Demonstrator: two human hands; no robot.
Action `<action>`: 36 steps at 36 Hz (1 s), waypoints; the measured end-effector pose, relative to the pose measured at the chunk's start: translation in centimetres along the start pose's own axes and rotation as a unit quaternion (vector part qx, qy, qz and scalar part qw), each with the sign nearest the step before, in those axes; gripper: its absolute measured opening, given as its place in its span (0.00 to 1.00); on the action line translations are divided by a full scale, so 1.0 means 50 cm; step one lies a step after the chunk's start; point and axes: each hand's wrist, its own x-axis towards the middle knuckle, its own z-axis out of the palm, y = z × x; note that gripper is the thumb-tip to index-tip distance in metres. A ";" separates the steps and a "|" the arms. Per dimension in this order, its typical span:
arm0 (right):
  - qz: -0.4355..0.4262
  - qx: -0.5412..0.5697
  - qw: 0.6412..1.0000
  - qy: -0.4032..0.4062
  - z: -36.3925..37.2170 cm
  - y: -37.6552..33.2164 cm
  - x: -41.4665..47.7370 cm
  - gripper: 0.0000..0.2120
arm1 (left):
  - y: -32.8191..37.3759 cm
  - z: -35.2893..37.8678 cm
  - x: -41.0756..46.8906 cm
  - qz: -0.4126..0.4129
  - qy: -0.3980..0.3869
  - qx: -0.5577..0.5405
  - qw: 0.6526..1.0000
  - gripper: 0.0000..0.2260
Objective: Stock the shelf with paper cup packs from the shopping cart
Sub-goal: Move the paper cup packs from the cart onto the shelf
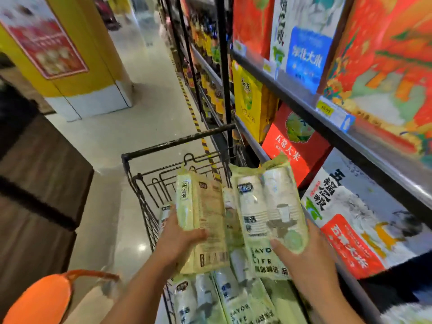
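Head view: above the shopping cart (177,142), our left grip (180,239) wraps one paper cup pack (201,211), our right grip (306,256) clasps a second pack (268,206). Light, crushable cups in slick film, we judge; hold each mid-length, gently.

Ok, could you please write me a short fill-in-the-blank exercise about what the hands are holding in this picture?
1. Together the left hand and right hand hold ____ paper cup packs: a left pack and a right pack.
2. Below them, spare packs lie in the wire shopping ____.
3. The shelf stands on the person's ____ side.
Missing words: two; cart; right.
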 end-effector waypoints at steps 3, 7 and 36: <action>-0.013 -0.005 1.000 -0.022 0.012 -0.043 -0.042 0.43 | 0.009 0.004 -0.034 -0.012 -0.022 -0.003 1.000 0.44; -0.010 -0.025 1.000 0.000 0.015 -0.081 -0.109 0.44 | 0.022 0.002 -0.066 0.013 -0.052 -0.001 0.999 0.43; 0.083 0.121 0.894 0.422 -0.177 -0.051 -0.835 0.35 | 0.035 0.122 -0.498 0.178 -0.496 0.062 0.847 0.15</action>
